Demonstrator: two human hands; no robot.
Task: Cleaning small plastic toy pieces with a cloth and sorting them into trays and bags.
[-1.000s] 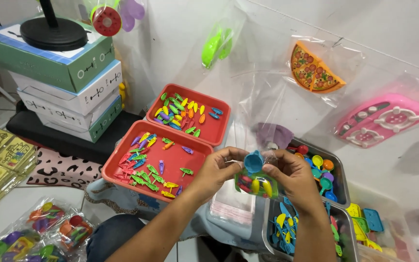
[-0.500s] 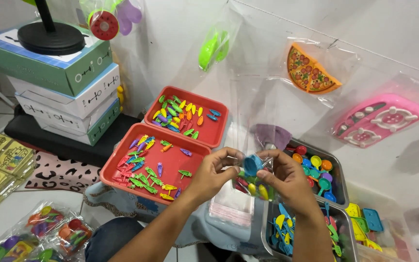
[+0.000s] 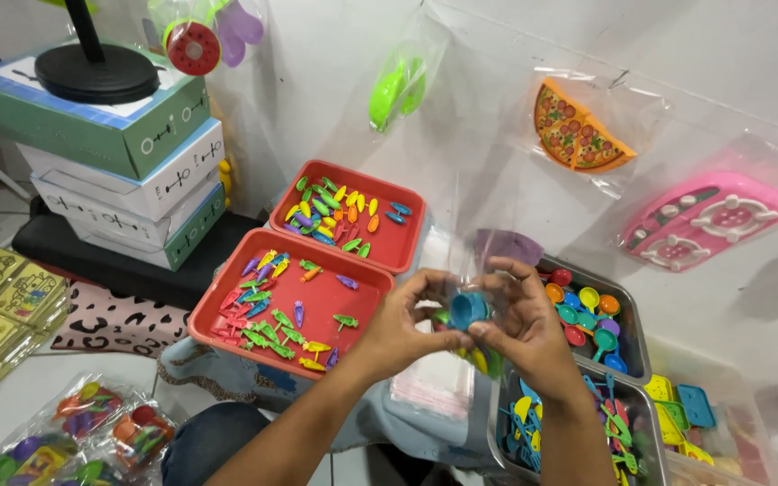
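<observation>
My left hand (image 3: 400,326) and my right hand (image 3: 524,326) meet in front of me around a clear plastic bag (image 3: 470,270) with small coloured toy pieces inside. A small blue cup-shaped toy (image 3: 467,310) sits between my fingertips, pinched by my right hand at the bag. Green and yellow pieces show below the blue toy. Both hands hover just right of the near red tray (image 3: 218,317).
Two red trays (image 3: 404,250) hold several small coloured plastic toys. Grey metal trays (image 3: 634,317) at right hold toy spoons and utensils. Stacked boxes (image 3: 128,171) with a black stand are at left. Bagged toys hang on the wall (image 3: 578,130) and lie at lower left (image 3: 83,432).
The blue toy has shifted slightly lower between my fingers, and both hands have closed in tighter on the bag. The view has drifted a little.
</observation>
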